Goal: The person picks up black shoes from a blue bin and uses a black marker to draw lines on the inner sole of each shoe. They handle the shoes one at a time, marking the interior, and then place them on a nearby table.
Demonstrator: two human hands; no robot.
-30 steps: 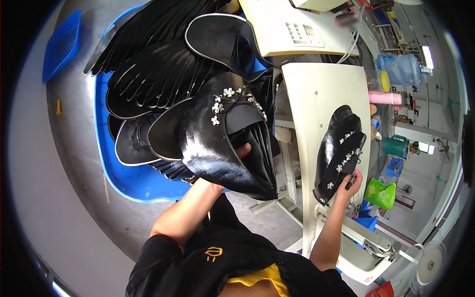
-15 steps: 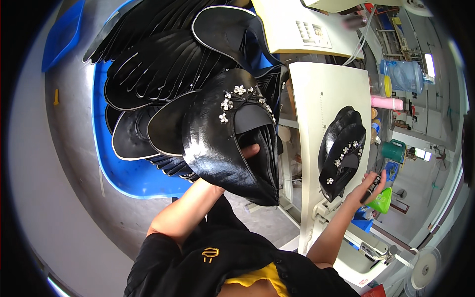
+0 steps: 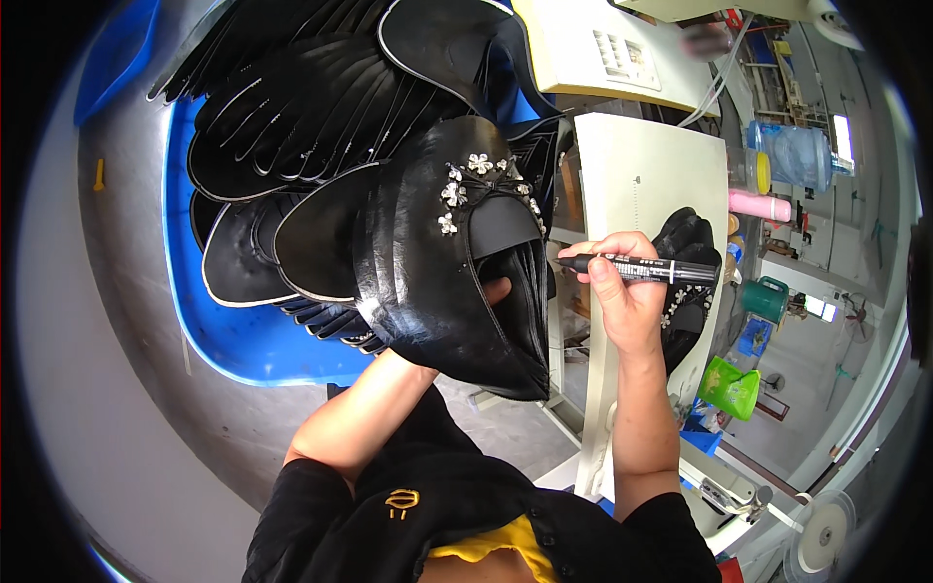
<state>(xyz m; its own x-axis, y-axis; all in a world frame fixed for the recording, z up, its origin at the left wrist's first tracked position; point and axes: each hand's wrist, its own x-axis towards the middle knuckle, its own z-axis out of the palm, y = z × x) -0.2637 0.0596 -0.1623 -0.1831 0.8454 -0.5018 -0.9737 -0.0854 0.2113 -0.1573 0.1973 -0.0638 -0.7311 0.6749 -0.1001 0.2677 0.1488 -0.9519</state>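
Note:
A stack of glossy black shoe uppers (image 3: 418,262) hangs in front of me, the outer one trimmed with white flower-shaped ornaments around its opening. My left hand (image 3: 498,290) is closed on this stack from below; one fingertip shows inside the opening and the other fingers are hidden. To the right of the stack, my right hand (image 3: 627,306) grips a black marker pen (image 3: 646,269), held sideways with its narrow end toward the uppers, a small gap away. Behind the right hand, more ornamented black uppers (image 3: 688,316) lie on the white table (image 3: 607,185).
A blue tub (image 3: 228,355) at the left is heaped with black shoe parts (image 3: 282,126) edged in pale trim. Beyond the table stand a large water bottle (image 3: 792,155), a pink bottle (image 3: 760,205) and a green bin (image 3: 727,389). A pale machine (image 3: 622,58) is at the top.
My right hand has swung left with the marker pen, from the table's far side to just beside the uppers. My left hand keeps its hold on the stack, nearly still.

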